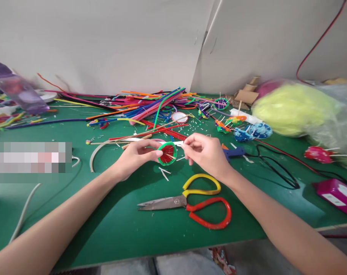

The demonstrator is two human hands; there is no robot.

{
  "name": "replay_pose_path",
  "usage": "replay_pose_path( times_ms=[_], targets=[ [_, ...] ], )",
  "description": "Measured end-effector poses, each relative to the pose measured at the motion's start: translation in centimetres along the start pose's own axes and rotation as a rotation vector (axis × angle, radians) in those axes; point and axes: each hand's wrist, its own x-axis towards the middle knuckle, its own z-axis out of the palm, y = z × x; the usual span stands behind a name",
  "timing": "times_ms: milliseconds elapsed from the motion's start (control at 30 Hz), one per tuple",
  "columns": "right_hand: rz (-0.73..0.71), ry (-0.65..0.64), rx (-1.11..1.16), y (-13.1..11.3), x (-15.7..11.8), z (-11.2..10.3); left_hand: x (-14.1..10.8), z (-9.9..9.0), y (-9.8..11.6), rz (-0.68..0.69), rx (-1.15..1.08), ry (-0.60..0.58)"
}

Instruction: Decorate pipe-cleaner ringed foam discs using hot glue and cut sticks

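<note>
Because it looks like fuzzy craft wire wound into a small disc, the green-rimmed red piece (168, 153) is probably very light, soft on the surface and springy underneath, with little chance of slipping from dry fingers. Its thin pale spokes look like the fragile part, so the green rim seems the safer place to hold, pinched lightly enough not to bend the round out of shape. It sits above the green table (110, 225), between the two hands, its face tilted toward the camera. The left hand (136, 154) grips it by the side of the rim, thumb in front and fingers behind, the gap just as narrow as the piece. The right hand (207, 154) is nearly closed, thumb and forefinger pinching a white strip (178, 143) that reaches toward the rim; whether the two touch, I cannot tell. That strip looks thin and easily creased. Nearer the body lie scissors (169, 203), with one yellow and one red handle, and small white scraps (164, 173) rest just below the disc.
</note>
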Motion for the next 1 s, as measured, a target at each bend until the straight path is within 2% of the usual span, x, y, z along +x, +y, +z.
replay_pose_path(
  times_ms=[500,1000],
  targets=[
    [-0.051,0.005,-0.072,0.43,-0.21,0.51,0.06,0.17,0.13,0.005,0.034,-0.015],
    [-0.19,0.069,-0.231,0.67,-0.37,0.8,0.1,0.04,-0.07,-0.007,0.0,-0.023]
  ],
)
